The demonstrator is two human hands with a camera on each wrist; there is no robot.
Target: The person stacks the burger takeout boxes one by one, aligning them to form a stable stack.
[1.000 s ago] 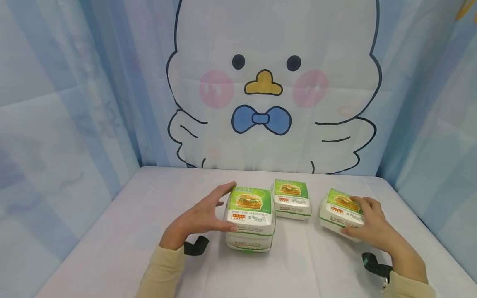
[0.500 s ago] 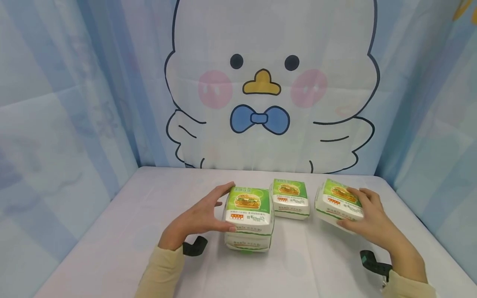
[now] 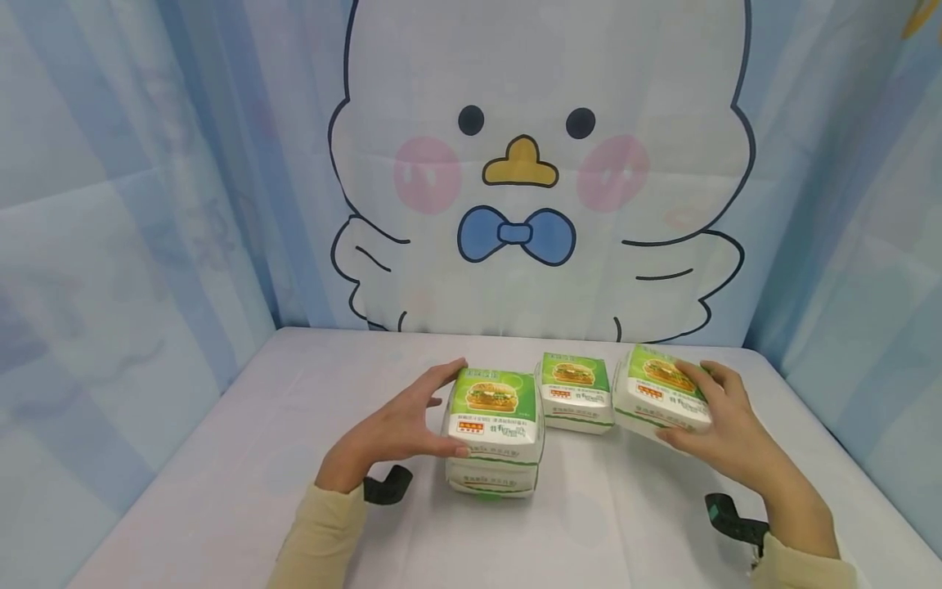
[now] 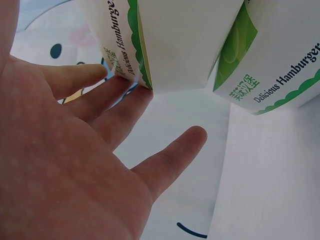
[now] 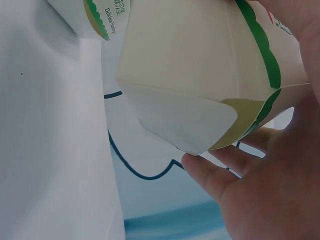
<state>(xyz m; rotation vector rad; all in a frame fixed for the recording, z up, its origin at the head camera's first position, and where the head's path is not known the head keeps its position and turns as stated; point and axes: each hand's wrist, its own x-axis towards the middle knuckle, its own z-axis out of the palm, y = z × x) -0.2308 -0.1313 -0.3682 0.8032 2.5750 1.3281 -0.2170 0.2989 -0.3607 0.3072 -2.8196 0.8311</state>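
Two paper hamburger boxes stand stacked, left of the table's middle. My left hand (image 3: 386, 429) grips the upper hamburger box (image 3: 491, 401) from its left side, thumb at the front and fingers behind. Under it lies the lower hamburger box (image 3: 491, 476), whose side (image 4: 280, 65) shows in the left wrist view. My right hand (image 3: 724, 429) holds another green-and-white hamburger box (image 3: 658, 388), tilted and raised; its plain underside (image 5: 175, 55) faces the right wrist camera. A third standing hamburger box (image 3: 574, 393) is behind the stack, its right edge meeting the held one in the head view.
A pale cloth covers the table (image 3: 574, 523). Behind it hangs a curtain (image 3: 515, 303) printed with a cartoon bird, and blue-white curtains (image 3: 132, 245) enclose the sides. Each wrist carries a black camera mount (image 3: 388, 486).
My right hand has lifted its hamburger box and brought it left and back, up against the rear one in the head view. My left hand stays on the stack.
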